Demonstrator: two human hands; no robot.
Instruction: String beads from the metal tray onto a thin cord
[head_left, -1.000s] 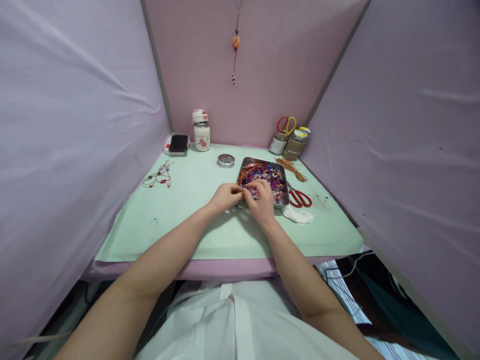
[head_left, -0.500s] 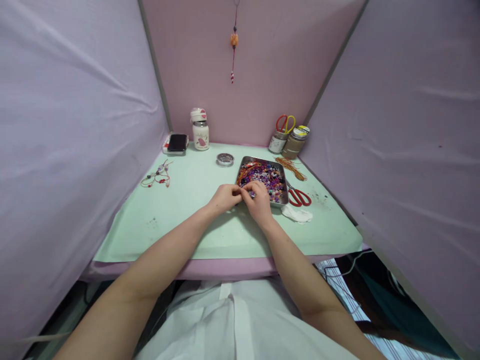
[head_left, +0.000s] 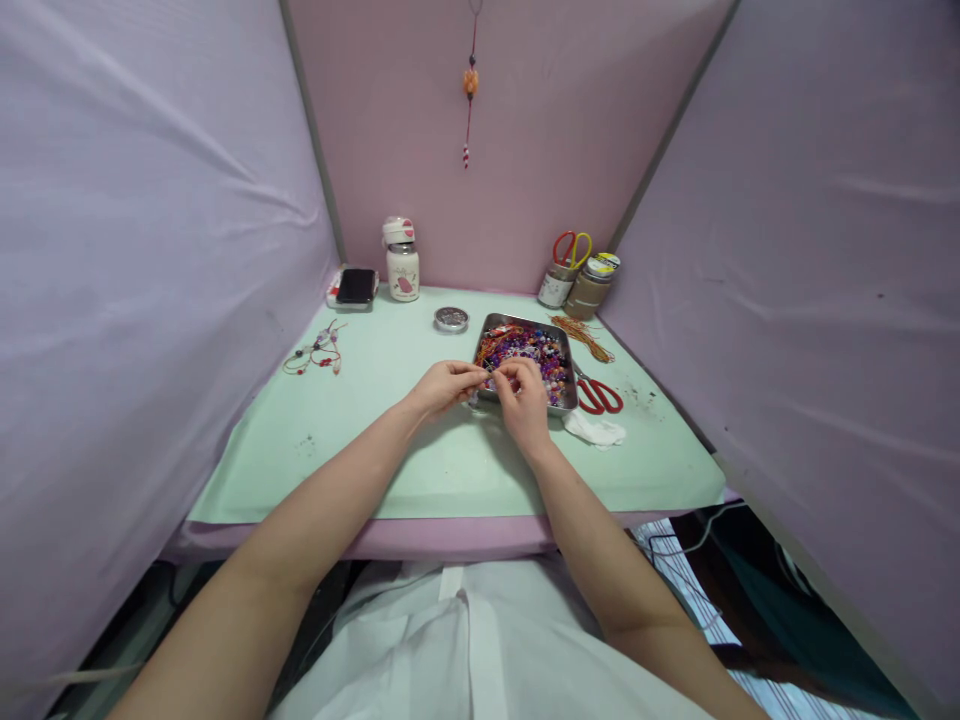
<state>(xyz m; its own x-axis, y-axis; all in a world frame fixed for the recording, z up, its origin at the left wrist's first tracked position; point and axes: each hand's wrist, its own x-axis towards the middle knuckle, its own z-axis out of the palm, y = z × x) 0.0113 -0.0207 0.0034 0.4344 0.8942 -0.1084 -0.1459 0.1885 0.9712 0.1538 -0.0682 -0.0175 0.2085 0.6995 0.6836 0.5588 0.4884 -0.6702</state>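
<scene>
A metal tray (head_left: 561,410) heaped with mostly purple beads (head_left: 529,345) and orange-red threads stands on the pale green mat. Over its front left corner my two hands meet, fingertips close together. My left hand (head_left: 448,387) pinches at the corner, thumb against fingers. Just to its right, my right hand (head_left: 523,402) is also closed in a pinch, partly covering the beads. A tiny dark speck shows between the fingertips; what exactly each hand holds is too small to make out.
Red-handled scissors (head_left: 598,395) and a crumpled white tissue (head_left: 596,430) lie right of the tray, orange cords (head_left: 583,337) behind. A round dish (head_left: 451,319), bottle (head_left: 403,270), phone (head_left: 356,287) and beaded cord bracelets (head_left: 319,352) are leftward. Jars (head_left: 589,288) stand at the back right.
My fingertips have drawn slightly apart, the left hand shifting a little left and the right a little right. A small dark speck now shows between them.
</scene>
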